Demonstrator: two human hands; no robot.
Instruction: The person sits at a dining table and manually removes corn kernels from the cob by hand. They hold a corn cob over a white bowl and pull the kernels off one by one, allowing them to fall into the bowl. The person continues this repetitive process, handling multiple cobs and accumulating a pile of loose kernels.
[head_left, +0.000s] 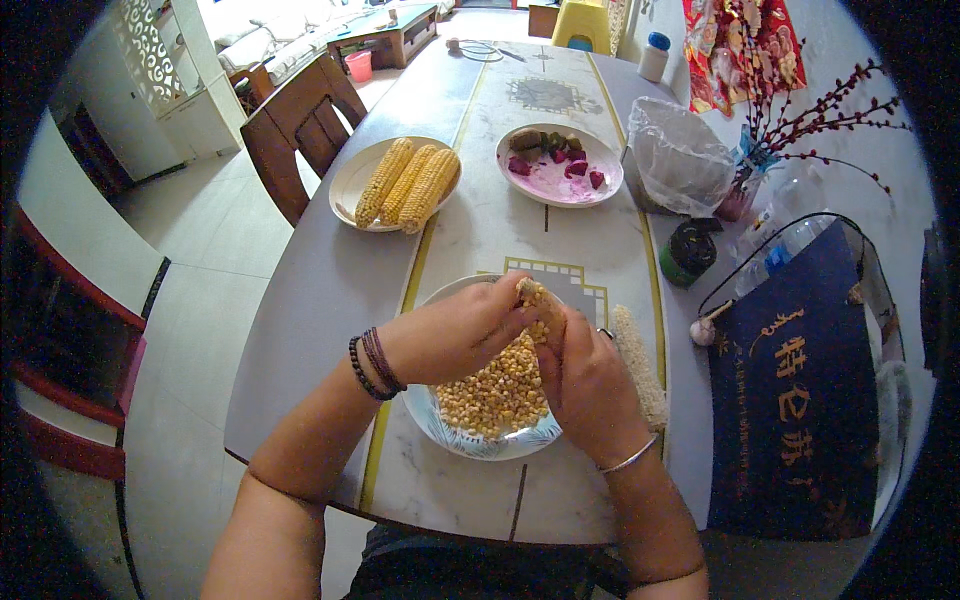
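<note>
Between my two hands is an ear of corn (543, 318), partly stripped of its kernels, held above a plate. My left hand (470, 318) closes on its upper end, fingers pressed against the kernels. Wrapped round its other side is my right hand (592, 375). Loose yellow kernels (490, 395) are heaped below on the patterned plate (450, 442). To the right of my right hand, a bare corncob (640, 368) lies on the table. Farther off at the left, a white plate (345, 190) bears several whole ears of corn (428, 190).
A plate (565, 200) of cut purple-red fruit stands farther back. Along the right are a bag-lined bin (680, 160), a dark green canister (688, 252), a navy paper bag (790, 400), a garlic bulb (703, 331) and red-budded branches (800, 125). A wooden chair (300, 125) stands at the left edge.
</note>
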